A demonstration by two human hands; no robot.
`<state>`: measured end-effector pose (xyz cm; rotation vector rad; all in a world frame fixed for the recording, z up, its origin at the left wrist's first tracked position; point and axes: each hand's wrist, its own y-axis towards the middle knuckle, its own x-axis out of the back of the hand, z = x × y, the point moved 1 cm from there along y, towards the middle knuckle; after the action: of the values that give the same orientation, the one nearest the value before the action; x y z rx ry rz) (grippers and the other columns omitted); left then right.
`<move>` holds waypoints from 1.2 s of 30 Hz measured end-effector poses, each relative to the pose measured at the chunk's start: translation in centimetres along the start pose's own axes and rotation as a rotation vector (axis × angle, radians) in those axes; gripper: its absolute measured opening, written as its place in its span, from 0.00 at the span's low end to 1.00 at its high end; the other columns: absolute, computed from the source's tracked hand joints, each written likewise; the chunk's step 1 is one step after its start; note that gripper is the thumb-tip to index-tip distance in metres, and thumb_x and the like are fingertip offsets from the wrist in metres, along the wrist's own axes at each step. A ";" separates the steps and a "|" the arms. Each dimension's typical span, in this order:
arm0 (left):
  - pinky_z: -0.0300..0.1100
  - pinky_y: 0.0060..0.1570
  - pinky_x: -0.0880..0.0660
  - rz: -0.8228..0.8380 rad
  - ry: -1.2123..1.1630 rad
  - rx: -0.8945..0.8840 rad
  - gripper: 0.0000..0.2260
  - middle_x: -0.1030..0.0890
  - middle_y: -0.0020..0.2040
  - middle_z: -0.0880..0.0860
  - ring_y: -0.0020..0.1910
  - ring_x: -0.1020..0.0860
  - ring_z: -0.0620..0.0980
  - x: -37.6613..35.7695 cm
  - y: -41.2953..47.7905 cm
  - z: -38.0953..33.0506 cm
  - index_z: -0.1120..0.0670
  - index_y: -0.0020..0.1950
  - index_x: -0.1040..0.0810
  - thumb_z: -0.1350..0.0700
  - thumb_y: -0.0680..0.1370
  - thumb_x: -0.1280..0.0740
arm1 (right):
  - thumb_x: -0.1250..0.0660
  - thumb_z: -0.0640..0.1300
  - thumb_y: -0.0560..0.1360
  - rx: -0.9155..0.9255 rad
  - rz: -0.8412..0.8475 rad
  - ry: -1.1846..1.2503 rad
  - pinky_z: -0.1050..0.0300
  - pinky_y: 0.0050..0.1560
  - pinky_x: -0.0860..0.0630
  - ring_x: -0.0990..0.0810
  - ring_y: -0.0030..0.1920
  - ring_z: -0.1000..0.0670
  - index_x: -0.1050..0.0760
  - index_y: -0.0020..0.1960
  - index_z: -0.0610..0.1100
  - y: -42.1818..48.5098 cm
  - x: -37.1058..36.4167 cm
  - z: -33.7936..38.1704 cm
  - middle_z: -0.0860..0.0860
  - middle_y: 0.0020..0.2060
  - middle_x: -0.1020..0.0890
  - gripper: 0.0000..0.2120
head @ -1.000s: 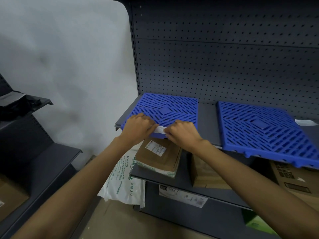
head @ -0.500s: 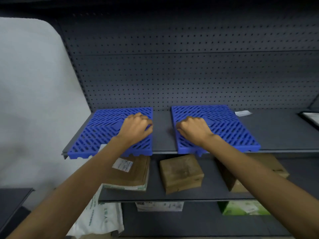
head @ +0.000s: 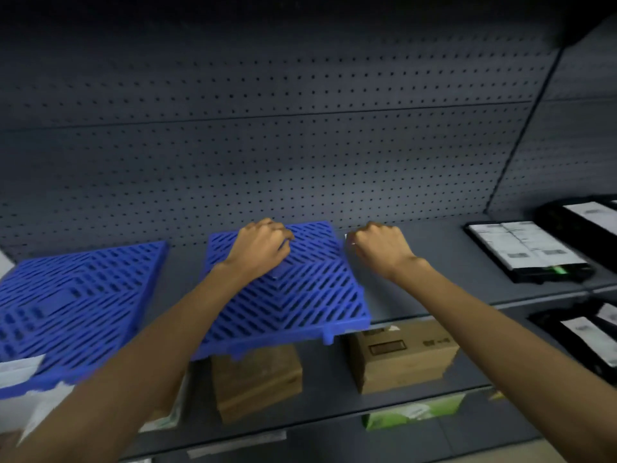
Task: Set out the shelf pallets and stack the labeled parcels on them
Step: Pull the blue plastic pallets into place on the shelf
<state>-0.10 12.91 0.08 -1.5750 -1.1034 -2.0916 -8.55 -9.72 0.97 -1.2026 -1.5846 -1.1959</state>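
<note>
- Centre blue slotted plastic pallet (head: 300, 295) lying flat on the dark grey metal shelf (head: 434, 282), front edge overhanging the shelf lip.
- Left hand (head: 258, 248) on top of that pallet near its far edge, fingers curled down onto the slats, gripping the lattice.
- Right hand (head: 380, 248) just beside the pallet's right edge, over bare shelf, fingers curled into a fist.
- Small white paper scrap (head: 348, 238) showing at the right hand's fingertips; cannot tell whether pinched or merely touched.
- Second blue slotted plastic pallet (head: 73, 295) flat on the same shelf further left, parted from the centre one by a strip of bare shelf.
- Flat black parcel with white labels (head: 527, 252) on the shelf far to the right, well apart from both hands.
- Worn brown cardboard box (head: 257, 379) on the lower shelf beneath the centre pallet; printed brown cardboard box (head: 400, 355) beside it, under the right forearm.
- Perforated dark grey back panel (head: 300, 162) behind everything.
</note>
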 end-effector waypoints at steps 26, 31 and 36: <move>0.48 0.55 0.28 0.139 -0.017 0.113 0.16 0.17 0.53 0.50 0.57 0.22 0.53 -12.2 14.1 -9.4 0.49 0.59 0.19 0.43 0.77 0.34 | 0.38 0.42 0.78 0.122 -0.043 0.056 0.53 0.46 0.26 0.19 0.50 0.43 0.21 0.58 0.49 8.5 -11.6 -11.4 0.45 0.48 0.17 0.11; 0.46 0.51 0.27 0.083 -0.054 0.106 0.11 0.16 0.52 0.49 0.55 0.22 0.52 -11.7 13.8 -9.7 0.49 0.57 0.17 0.48 0.78 0.34 | 0.39 0.42 0.78 0.117 -0.052 0.046 0.55 0.40 0.35 0.20 0.49 0.42 0.21 0.59 0.52 8.6 -11.3 -11.3 0.46 0.47 0.18 0.13; 0.47 0.42 0.24 -0.023 -0.041 0.139 0.06 0.15 0.45 0.50 0.49 0.21 0.53 -10.7 13.3 -9.8 0.51 0.48 0.15 0.56 0.77 0.31 | 0.39 0.42 0.78 0.055 -0.059 0.071 0.53 0.43 0.26 0.20 0.48 0.41 0.21 0.59 0.52 7.7 -10.5 -10.8 0.45 0.49 0.19 0.13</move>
<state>5.48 -5.08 -5.44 -1.5528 -1.2571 -1.9585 1.86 -21.67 -4.80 -1.0730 -1.5995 -1.2117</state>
